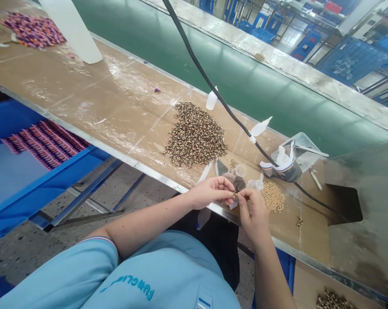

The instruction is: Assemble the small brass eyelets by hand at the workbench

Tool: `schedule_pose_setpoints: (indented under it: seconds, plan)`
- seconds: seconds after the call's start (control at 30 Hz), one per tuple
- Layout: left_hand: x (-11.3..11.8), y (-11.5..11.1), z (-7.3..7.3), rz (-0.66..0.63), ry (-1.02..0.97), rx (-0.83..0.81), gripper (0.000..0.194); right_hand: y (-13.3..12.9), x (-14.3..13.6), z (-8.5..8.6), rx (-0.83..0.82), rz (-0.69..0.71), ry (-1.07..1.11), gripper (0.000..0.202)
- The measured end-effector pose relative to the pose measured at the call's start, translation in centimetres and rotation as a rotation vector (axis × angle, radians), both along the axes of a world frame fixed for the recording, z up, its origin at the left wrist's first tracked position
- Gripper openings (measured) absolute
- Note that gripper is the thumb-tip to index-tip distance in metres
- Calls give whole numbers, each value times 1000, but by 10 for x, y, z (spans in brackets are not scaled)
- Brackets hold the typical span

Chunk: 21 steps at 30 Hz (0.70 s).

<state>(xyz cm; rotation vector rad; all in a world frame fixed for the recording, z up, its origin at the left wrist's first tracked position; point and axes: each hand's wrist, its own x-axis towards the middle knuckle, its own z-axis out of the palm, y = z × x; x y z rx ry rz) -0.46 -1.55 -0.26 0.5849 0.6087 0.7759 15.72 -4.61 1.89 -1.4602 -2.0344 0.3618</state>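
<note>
My left hand (213, 191) and my right hand (252, 208) meet over the near edge of the brown work table (136, 116). Between their fingertips is a small dark and gold piece (234, 194), pinched from both sides. Beyond my hands lies a large heap of similar dark and gold pieces (195, 135). Just right of my right hand is a pile of small tan pieces (273, 196). A small clear cup (240, 171) stands behind my fingers, beside dark cloth scraps (238, 182).
A black cable (200, 64) crosses over the table. At the right are a clear tray (305, 141), a cloth-lined holder (289, 169) and a metal panel (368, 201). A white bottle (211, 99) stands behind the heap. Pink and purple pieces (34, 30) lie far left.
</note>
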Motion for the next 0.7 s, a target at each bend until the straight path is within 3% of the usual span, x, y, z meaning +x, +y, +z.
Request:
schedule_pose_setpoints:
  seconds: [0.7]
  plan:
    - [-1,1,-3,-6,-9,-39,40,-2,-4,-5,157,27,-72,11]
